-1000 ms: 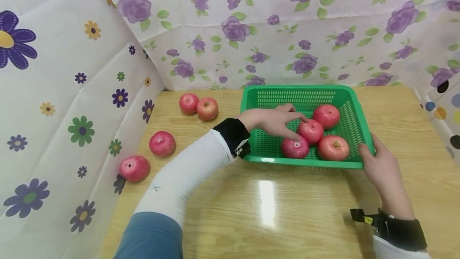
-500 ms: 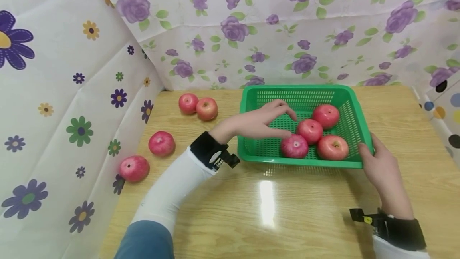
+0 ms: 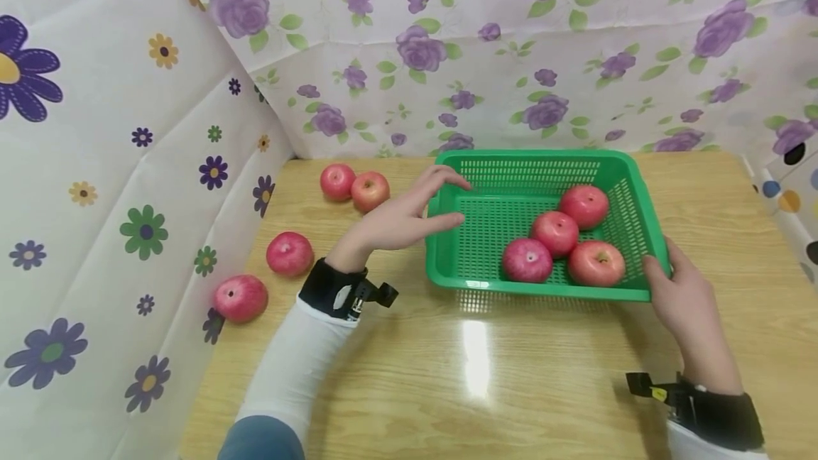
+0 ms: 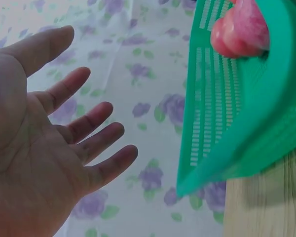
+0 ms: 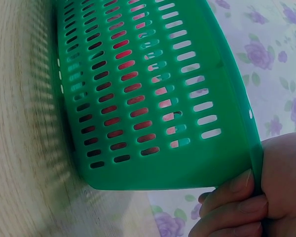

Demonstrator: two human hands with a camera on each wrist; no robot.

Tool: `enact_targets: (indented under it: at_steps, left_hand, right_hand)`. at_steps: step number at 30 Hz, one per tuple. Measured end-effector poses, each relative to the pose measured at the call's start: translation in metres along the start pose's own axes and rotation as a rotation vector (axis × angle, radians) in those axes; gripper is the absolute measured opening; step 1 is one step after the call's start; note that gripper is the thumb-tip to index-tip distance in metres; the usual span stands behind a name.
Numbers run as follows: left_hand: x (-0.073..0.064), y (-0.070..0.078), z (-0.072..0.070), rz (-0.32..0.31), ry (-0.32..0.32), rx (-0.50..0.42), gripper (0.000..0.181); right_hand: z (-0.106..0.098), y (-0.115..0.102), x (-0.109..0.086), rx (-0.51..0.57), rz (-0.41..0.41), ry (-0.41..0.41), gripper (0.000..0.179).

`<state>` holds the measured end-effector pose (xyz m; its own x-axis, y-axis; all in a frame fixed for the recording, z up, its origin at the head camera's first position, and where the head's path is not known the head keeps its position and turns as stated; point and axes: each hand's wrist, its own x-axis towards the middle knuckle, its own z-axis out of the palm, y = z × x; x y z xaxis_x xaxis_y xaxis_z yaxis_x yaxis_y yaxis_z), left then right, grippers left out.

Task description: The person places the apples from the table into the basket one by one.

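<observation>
Basket (image 3: 543, 290) stood near back edge of table (image 3: 409, 375), 4 apples (image 3: 555, 233) inside; 4 loose apples (image 3: 290, 254) lay toward left edge. I judged work half done. Right hand (image 3: 689, 304) clamped on basket's near right corner; left hand (image 3: 397, 217), fingers apart, held nothing by left rim.

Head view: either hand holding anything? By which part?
Right hand grips the basket by its rim, right end, near front corner. Left hand holds nothing.
</observation>
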<state>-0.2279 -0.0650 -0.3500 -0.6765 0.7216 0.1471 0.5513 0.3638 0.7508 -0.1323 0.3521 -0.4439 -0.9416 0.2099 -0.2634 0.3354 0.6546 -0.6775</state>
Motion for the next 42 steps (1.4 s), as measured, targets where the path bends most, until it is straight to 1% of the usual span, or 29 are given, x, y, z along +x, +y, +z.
enact_targets:
  at_steps: [2,4,8,11,14,16,21,23,28,32,36,40,42]
  left_hand:
    - [-0.008,-0.007,-0.003,-0.02,0.055,0.001,0.045]
    - [-0.014,-0.015,-0.006,-0.035,0.125,0.014,0.046]
    - [-0.025,-0.042,-0.006,-0.098,0.283,0.119,0.054]
    - [-0.031,-0.064,-0.004,-0.193,0.368,0.214,0.063]
    - [-0.038,-0.083,-0.006,-0.29,0.425,0.253,0.069]
    - [-0.041,-0.093,-0.008,-0.341,0.45,0.271,0.072]
    - [-0.048,-0.114,-0.013,-0.434,0.465,0.311,0.079]
    - [-0.05,-0.121,-0.015,-0.457,0.467,0.319,0.081]
    - [-0.049,-0.135,-0.016,-0.497,0.443,0.357,0.083]
    - [-0.046,-0.142,-0.016,-0.519,0.421,0.37,0.088]
    - [-0.04,-0.145,-0.015,-0.54,0.404,0.384,0.096]
    - [-0.033,-0.146,-0.015,-0.56,0.384,0.404,0.099]
    - [-0.029,-0.147,-0.015,-0.566,0.364,0.417,0.1]
  right_hand:
    - [0.0,0.0,0.0,0.003,-0.002,-0.003,0.069]
    - [0.0,0.0,0.0,0.007,-0.003,-0.003,0.069]
    - [0.0,0.001,-0.001,0.019,0.003,0.004,0.069]
    - [0.0,0.002,-0.002,0.02,0.003,0.008,0.069]
    - [0.0,0.003,-0.003,0.013,-0.003,0.013,0.069]
    - [0.0,0.003,-0.003,0.012,-0.005,0.017,0.069]
    - [0.0,0.003,-0.001,0.015,-0.001,0.017,0.07]
    - [0.0,0.002,-0.001,0.022,-0.002,0.011,0.07]
    - [0.0,0.003,0.001,0.025,-0.007,0.01,0.069]
    - [0.001,0.004,0.001,0.018,-0.007,0.018,0.07]
    - [0.001,0.005,0.002,0.02,-0.003,0.015,0.071]
    - [0.001,0.003,0.001,0.022,0.008,0.008,0.071]
    - [0.001,0.003,0.0,0.026,0.013,0.005,0.071]
